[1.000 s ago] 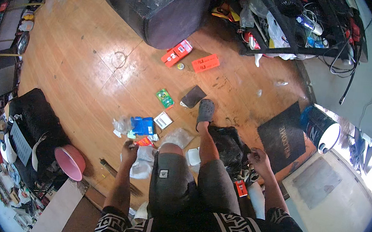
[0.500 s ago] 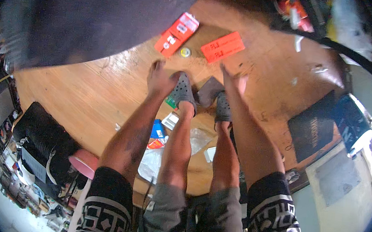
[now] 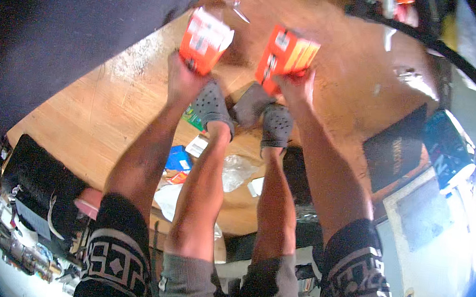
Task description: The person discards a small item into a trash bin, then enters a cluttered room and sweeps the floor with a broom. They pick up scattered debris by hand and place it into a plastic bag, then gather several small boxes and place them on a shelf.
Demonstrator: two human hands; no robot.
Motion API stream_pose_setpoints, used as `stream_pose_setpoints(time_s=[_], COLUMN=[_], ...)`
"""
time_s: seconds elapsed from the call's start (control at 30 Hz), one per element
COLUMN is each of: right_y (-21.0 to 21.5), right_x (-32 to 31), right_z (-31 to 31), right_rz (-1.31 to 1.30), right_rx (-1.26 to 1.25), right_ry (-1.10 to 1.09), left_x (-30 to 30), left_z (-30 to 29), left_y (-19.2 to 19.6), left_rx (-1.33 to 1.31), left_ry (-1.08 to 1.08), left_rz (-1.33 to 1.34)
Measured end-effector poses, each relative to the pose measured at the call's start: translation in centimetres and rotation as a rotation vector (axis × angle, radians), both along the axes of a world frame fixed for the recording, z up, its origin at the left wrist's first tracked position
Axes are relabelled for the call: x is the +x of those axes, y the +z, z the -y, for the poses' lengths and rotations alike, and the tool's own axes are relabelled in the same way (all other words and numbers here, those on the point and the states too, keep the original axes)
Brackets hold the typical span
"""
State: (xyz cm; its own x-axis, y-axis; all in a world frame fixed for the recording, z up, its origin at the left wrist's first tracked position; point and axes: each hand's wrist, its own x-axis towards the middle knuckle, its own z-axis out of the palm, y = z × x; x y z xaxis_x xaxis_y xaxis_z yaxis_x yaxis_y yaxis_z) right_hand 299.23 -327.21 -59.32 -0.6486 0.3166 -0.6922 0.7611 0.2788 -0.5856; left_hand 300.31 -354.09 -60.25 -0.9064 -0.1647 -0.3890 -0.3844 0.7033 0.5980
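I am bent far forward over a wooden floor [image 3: 101,122], both arms stretched out past my feet. My left hand [image 3: 183,74] grips an orange and white box [image 3: 205,39] and holds it off the floor. My right hand [image 3: 297,86] grips a second orange box [image 3: 287,55] with a yellow side, also lifted. The two boxes are side by side, a little apart. My feet in grey perforated clogs [image 3: 212,106] stand just below the hands, with a dark flat pouch [image 3: 250,104] between them.
A large dark bulky object [image 3: 60,19] fills the upper left. Small packets, a blue one [image 3: 179,158] and a green one [image 3: 193,118], and a clear plastic bag [image 3: 237,170] lie behind my legs. A dark book [image 3: 394,156] lies right, a black bag [image 3: 37,179] lower left.
I have bent forward from standing and reached out. Both hands, empty before, have each taken an orange box off the floor and lifted it.
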Motion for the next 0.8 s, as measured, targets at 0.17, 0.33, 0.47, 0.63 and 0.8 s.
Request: stream_pose_setpoints(time_s=[0.17,0.33,0.47,0.63,0.8], right_y=[12.5,23.4,27.5,30.9,35.6], right_x=[5.4,5.7,4.4,0.7,-6.1], right_z=[-5.1,-7.0,-6.6,-5.2,-3.8], right_rz=[-0.233,-0.214,-0.312,-0.405,-0.511], right_rx=[-0.184,-0.245,-0.296,-0.387,-0.545], right_ry=[0.15,0.034,0.038,-0.039,-0.148], left_x=[6.2,8.1,7.5,4.8,3.1], left_z=[-2.5,-4.3,-4.3,-5.5,-5.0], left_y=[13.5,21.6,25.0,28.3,30.5], left_rx=[0.231,0.526,0.184,0.339,0.252], left_ry=[0.047,0.226,0.027,0.172,0.172], left_rz=[-0.233,-0.201,-0.387,-0.429,-0.374])
